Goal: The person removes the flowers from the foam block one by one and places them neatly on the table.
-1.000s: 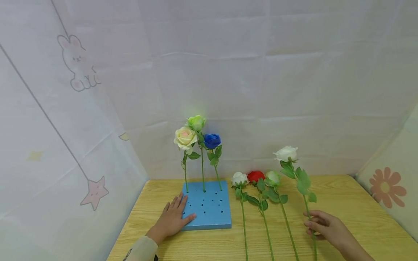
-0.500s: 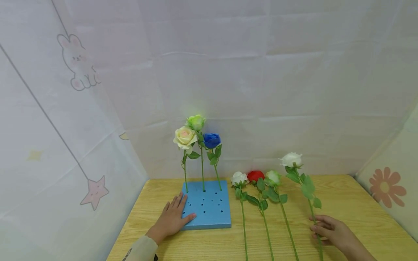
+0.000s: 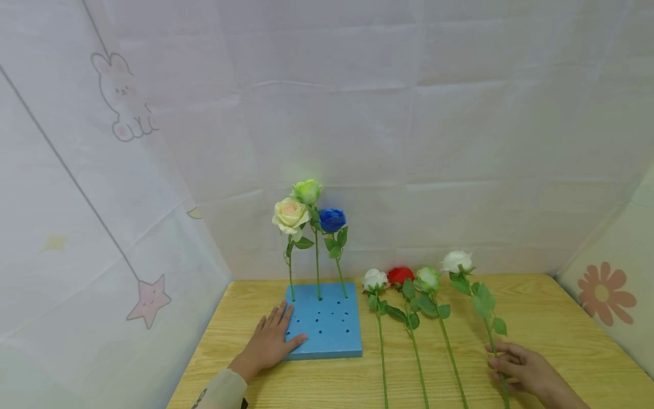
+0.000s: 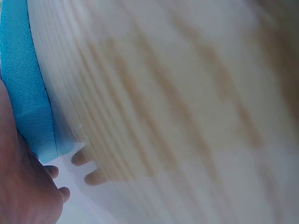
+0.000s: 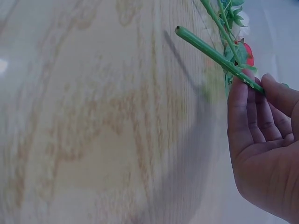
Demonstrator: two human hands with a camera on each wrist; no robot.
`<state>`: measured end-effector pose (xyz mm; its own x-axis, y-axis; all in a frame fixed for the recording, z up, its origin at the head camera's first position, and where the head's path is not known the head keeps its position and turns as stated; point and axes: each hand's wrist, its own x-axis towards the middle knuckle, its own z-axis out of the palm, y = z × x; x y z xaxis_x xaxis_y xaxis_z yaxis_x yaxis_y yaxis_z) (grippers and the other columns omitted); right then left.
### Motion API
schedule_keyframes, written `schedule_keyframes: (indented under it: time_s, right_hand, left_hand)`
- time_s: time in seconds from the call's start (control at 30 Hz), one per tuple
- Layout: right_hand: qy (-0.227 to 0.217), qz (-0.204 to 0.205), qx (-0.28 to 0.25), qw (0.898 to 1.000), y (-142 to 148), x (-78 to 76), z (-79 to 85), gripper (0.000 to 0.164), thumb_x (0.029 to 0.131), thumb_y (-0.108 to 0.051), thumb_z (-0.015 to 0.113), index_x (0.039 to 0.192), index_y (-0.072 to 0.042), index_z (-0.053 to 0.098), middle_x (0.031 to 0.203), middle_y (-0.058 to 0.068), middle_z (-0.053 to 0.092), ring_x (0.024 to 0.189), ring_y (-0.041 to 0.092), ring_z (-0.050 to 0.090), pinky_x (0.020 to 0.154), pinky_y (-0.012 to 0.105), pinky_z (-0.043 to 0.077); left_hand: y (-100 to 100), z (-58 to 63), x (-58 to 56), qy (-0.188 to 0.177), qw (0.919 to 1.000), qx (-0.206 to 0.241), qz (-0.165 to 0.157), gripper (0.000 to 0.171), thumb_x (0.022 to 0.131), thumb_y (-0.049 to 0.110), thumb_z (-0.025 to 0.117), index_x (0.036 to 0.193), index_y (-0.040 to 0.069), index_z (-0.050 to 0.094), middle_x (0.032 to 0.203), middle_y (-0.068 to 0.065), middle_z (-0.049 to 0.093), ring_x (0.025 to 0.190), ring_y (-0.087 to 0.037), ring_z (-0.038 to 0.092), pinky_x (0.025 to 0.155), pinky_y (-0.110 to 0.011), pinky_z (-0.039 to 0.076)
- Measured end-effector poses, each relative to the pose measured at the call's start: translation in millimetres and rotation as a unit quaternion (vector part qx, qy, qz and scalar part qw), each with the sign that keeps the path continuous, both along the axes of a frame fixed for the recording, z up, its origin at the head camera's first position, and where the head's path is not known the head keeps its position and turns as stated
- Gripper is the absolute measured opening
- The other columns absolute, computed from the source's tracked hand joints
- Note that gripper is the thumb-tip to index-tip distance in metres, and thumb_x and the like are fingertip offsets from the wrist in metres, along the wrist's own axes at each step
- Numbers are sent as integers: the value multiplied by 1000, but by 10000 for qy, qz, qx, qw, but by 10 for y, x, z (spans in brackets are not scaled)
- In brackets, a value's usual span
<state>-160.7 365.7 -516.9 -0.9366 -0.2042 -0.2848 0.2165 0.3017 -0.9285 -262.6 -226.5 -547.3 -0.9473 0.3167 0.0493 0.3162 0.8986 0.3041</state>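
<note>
My left hand (image 3: 268, 343) rests flat with spread fingers on the left edge of a blue foam block (image 3: 332, 341) dotted with holes. Three roses stand in its back row: a cream rose (image 3: 290, 217), a light green rose (image 3: 307, 192) and a blue rose (image 3: 332, 220). On the right, my right hand (image 3: 526, 369) pinches the stem of a white rose (image 3: 457, 262) between thumb and fingers. In the right wrist view the cut end of that green stem (image 5: 210, 52) sticks out past the fingers, over the table.
Between block and right hand lie another white rose (image 3: 374, 280), a red rose (image 3: 401, 276) and a green-white rose (image 3: 427, 279), stems toward me. All this is on a wood-grain table (image 3: 562, 318), with a pale printed curtain (image 3: 460, 142) behind it.
The white rose in my right hand has moved to the right and lower, its bloom sinking toward the table's back edge. My left hand has stayed on the block.
</note>
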Motion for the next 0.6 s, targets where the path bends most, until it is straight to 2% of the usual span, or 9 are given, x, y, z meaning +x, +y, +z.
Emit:
schedule_keyframes:
  time_s: [0.2, 0.33, 0.6]
  right_hand:
    - [-175, 197, -225, 9994, 41, -28, -56, 62, 104, -26, 60, 145, 16, 38, 109, 7, 73, 96, 30, 71, 72, 39, 58]
    - [-334, 304, -517, 9976, 54, -40, -89, 61, 105, -25, 58, 147, 14, 38, 109, 8, 72, 96, 29, 70, 69, 36, 56]
    - [-409, 402, -1187, 9913, 61, -53, -144, 56, 104, -20, 61, 146, 11, 43, 112, 9, 72, 98, 28, 70, 84, 45, 59]
  left_hand:
    - [-6, -17, -6, 22, 10000, -9, 10, 99, 93, 80, 35, 164, 13, 18, 170, -11, 10, 154, -40, 14, 118, -67, 15]
    - [-12, -22, -12, 23, 10000, -22, 14, 99, 93, 80, 35, 164, 13, 18, 170, -11, 10, 154, -40, 14, 118, -67, 16]
    - [-10, -19, -6, -7, 10000, 13, 2, 98, 94, 79, 36, 164, 13, 19, 170, -11, 11, 154, -40, 15, 118, -68, 16]
